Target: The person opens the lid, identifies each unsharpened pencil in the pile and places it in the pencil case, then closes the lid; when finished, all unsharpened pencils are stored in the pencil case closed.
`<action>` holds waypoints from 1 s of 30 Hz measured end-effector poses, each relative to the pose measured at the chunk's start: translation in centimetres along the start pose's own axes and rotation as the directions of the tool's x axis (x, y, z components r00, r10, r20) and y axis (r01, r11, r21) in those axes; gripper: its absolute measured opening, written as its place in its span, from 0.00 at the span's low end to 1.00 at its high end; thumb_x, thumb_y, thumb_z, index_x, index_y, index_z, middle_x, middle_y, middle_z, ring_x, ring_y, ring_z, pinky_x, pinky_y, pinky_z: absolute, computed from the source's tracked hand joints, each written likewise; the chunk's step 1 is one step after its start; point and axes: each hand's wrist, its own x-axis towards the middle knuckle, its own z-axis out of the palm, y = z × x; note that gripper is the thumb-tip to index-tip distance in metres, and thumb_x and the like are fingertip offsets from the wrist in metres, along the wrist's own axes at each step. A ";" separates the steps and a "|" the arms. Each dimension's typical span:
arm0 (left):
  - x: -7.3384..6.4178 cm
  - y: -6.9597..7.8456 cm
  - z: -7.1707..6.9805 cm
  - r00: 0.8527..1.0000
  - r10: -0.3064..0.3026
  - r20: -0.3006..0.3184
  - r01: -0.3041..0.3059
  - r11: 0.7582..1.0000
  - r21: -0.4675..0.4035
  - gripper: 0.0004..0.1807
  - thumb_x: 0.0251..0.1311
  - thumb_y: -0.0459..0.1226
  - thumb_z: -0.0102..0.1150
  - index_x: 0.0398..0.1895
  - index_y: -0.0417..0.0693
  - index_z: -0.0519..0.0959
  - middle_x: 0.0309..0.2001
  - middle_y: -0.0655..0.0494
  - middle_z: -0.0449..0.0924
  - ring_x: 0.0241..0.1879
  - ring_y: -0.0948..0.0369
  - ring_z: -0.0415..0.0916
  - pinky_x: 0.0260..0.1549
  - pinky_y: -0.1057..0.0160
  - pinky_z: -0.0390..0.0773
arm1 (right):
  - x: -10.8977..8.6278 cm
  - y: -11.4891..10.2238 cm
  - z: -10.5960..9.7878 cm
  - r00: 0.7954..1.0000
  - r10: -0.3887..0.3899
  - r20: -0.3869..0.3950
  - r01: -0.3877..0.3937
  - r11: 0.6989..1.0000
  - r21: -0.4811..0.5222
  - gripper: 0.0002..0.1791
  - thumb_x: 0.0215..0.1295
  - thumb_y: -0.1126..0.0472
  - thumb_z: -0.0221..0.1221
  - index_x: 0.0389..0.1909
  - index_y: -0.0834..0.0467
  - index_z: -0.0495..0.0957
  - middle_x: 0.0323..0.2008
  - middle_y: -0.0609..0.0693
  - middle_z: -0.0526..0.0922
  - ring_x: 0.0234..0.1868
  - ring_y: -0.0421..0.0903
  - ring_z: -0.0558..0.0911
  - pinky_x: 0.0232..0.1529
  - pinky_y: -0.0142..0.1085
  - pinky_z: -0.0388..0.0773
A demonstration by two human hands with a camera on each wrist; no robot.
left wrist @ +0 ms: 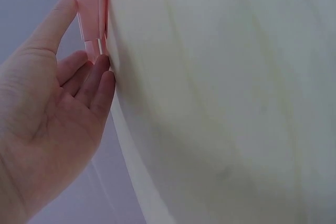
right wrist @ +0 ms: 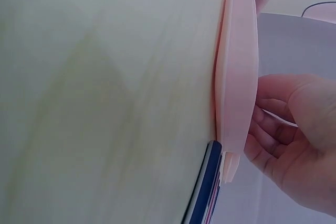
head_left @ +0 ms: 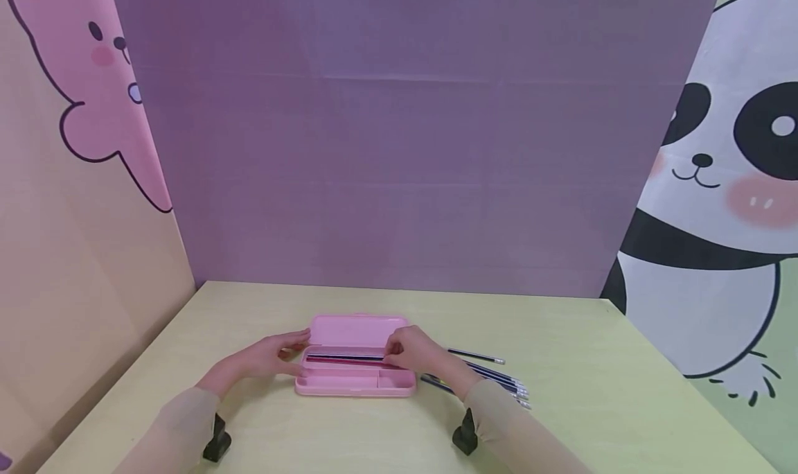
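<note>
A pink pencil case [head_left: 337, 392] lies with its lid [head_left: 358, 330] laid back, a dark pencil [head_left: 343, 355] and a dark-red strip [head_left: 349, 362] lengthwise in its long compartment. At the left end my left hand [head_left: 264, 355] rests against the case, thumb near its rim and loosely bent fingers by the lid; the left wrist view shows this hand [left wrist: 63, 93] from the palm side. My right hand [head_left: 414, 353] reaches over the right end, thumb and forefinger pinching the dark pencil's end. In the right wrist view, the case wall [right wrist: 239, 72] hides this hand's [right wrist: 299, 129] fingertips.
Several dark striped pencils [head_left: 499, 377] with white ends lie right of the case, partly under my right forearm. One pencil [head_left: 476, 356] lies apart behind them. A pale wooden table [head_left: 343, 439] carries everything, with a purple panel [head_left: 399, 148] behind it.
</note>
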 end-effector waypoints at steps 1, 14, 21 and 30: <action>0.0 0.0 0.0 1.000 0.000 0.000 0.000 1.000 -0.001 0.48 0.51 0.49 0.67 0.70 0.37 0.55 0.68 0.38 0.60 0.63 0.43 0.64 0.62 0.45 0.66 | 0.0 0.0 0.0 1.000 0.008 0.002 -0.008 1.000 0.003 0.04 0.58 0.63 0.64 0.26 0.57 0.81 0.23 0.44 0.78 0.27 0.38 0.71 0.29 0.26 0.72; 0.1 0.3 0.1 1.000 -0.016 0.003 0.016 1.000 -0.014 0.48 0.51 0.49 0.67 0.71 0.38 0.55 0.69 0.39 0.59 0.64 0.43 0.63 0.63 0.45 0.65 | -0.8 0.7 -0.9 0.999 0.034 -0.017 -0.032 0.992 0.124 0.03 0.59 0.62 0.63 0.32 0.58 0.82 0.28 0.45 0.81 0.29 0.39 0.74 0.31 0.27 0.76; 0.0 0.5 0.0 1.000 -0.024 0.003 0.024 1.000 -0.015 0.48 0.51 0.48 0.67 0.71 0.38 0.55 0.69 0.39 0.59 0.64 0.43 0.63 0.63 0.45 0.65 | -1.5 1.5 -1.7 0.996 -0.024 -0.085 0.038 0.986 0.160 0.04 0.60 0.63 0.62 0.35 0.59 0.82 0.30 0.45 0.82 0.30 0.37 0.76 0.33 0.27 0.76; 0.0 0.5 -0.1 1.000 -0.023 0.004 0.023 1.000 -0.012 0.48 0.51 0.49 0.67 0.71 0.39 0.55 0.69 0.39 0.59 0.64 0.43 0.62 0.63 0.45 0.64 | -2.9 2.1 -3.1 0.985 -0.069 -0.159 0.094 0.983 0.155 0.11 0.60 0.58 0.62 0.39 0.62 0.81 0.32 0.47 0.82 0.32 0.37 0.76 0.35 0.25 0.78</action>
